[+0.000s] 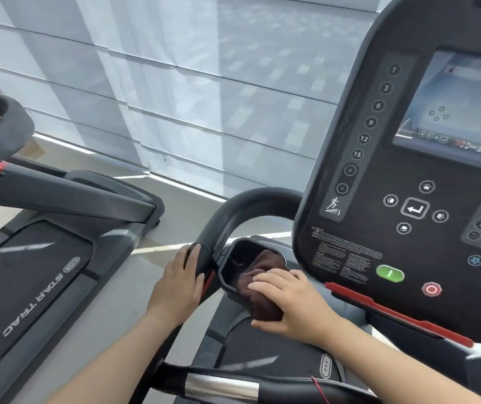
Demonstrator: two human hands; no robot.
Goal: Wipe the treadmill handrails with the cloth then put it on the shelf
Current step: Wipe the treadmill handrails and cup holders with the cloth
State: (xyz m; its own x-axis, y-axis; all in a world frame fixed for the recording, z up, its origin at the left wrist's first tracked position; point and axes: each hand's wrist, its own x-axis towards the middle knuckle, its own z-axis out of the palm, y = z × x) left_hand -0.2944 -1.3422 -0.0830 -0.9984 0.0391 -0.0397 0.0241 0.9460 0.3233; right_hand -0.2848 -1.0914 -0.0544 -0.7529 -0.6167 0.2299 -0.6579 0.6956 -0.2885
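A dark brown cloth [258, 282] is bunched in the cup-holder tray [234, 258] beside the treadmill console. My right hand [287, 301] presses down on the cloth and grips it, fingers spread over its near end. My left hand [179, 282] wraps around the black curved left handrail [233, 212], just left of the tray. A second handrail bar [224, 384] with a silver sensor patch crosses the bottom of the view under my forearms.
The treadmill console [408, 199] with screen, number keys, green start and red stop buttons fills the right side. A neighbouring treadmill [35, 258] stands to the left. A window with translucent blinds [189, 97] lies ahead. No shelf shows.
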